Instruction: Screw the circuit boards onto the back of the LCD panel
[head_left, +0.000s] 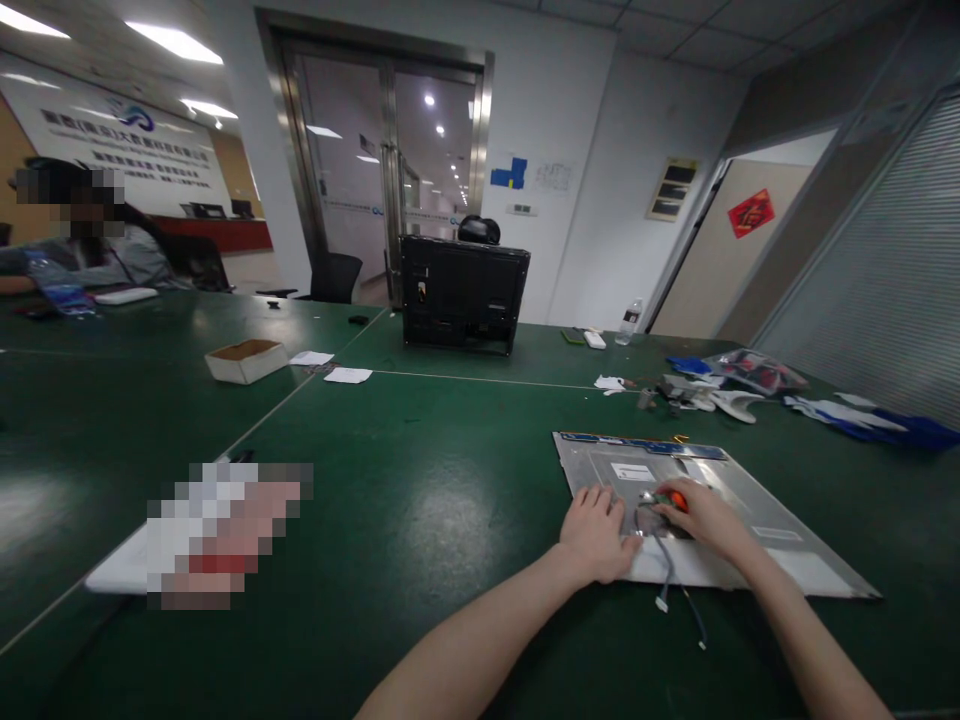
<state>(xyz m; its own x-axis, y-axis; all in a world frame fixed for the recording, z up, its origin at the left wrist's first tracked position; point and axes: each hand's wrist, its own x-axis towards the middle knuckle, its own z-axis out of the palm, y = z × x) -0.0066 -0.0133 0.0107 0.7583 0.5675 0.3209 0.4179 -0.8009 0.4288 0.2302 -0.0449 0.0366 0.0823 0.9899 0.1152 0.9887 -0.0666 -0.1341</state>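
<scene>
A flat silver display panel (757, 515) lies on the green table with its metal back up and a blue circuit strip (637, 445) along its far edge. My left hand (596, 535) rests on the panel's left part, fingers spread. Over the middle of the panel, my right hand (701, 510) is closed around a screwdriver (679, 500) with an orange and green handle; its tip is too small to make out. Grey cables (666, 575) with white plugs run from between my hands over the near edge. A white label (632, 472) shows beyond my fingers.
A black monitor housing (465, 295) stands at the back centre. Bags and loose parts (705, 390) lie at the right rear. An open white box (246, 360) sits on the left, with a partly blurred white item (120, 560) nearer me. A person (97, 240) sits far left.
</scene>
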